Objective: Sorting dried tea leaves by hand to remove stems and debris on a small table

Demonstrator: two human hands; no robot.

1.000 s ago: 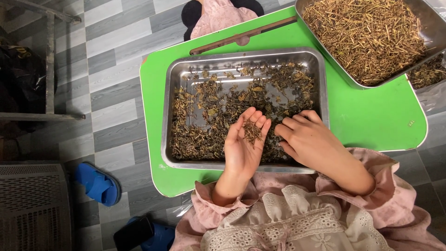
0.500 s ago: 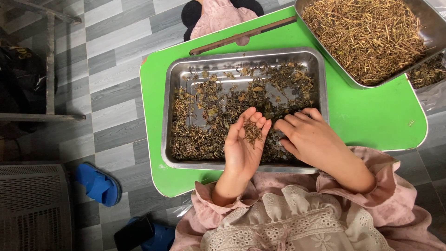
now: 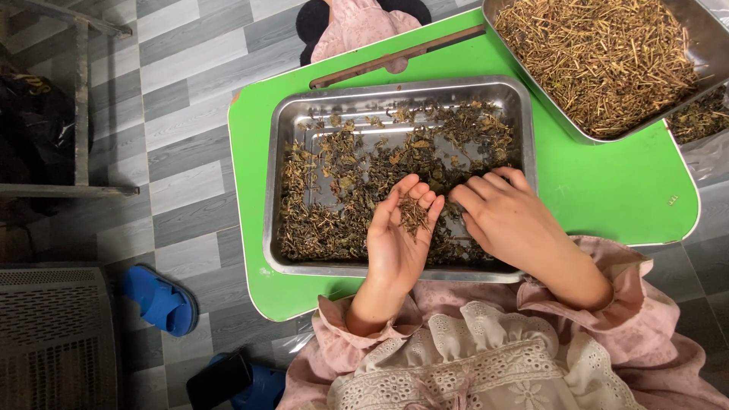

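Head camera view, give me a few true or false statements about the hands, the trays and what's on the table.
1. The left hand lies palm up with a small pile of dried herb bits in it. True.
2. The right hand rests in the upper right tray. False: it is palm down over the near steel tray.
3. Both trays sit on a green table. True.
4. The far tray holds dark leafy bits. False: it holds pale, straw-like stems.
5. A red shoe lies on the floor. False: a blue slipper lies there.
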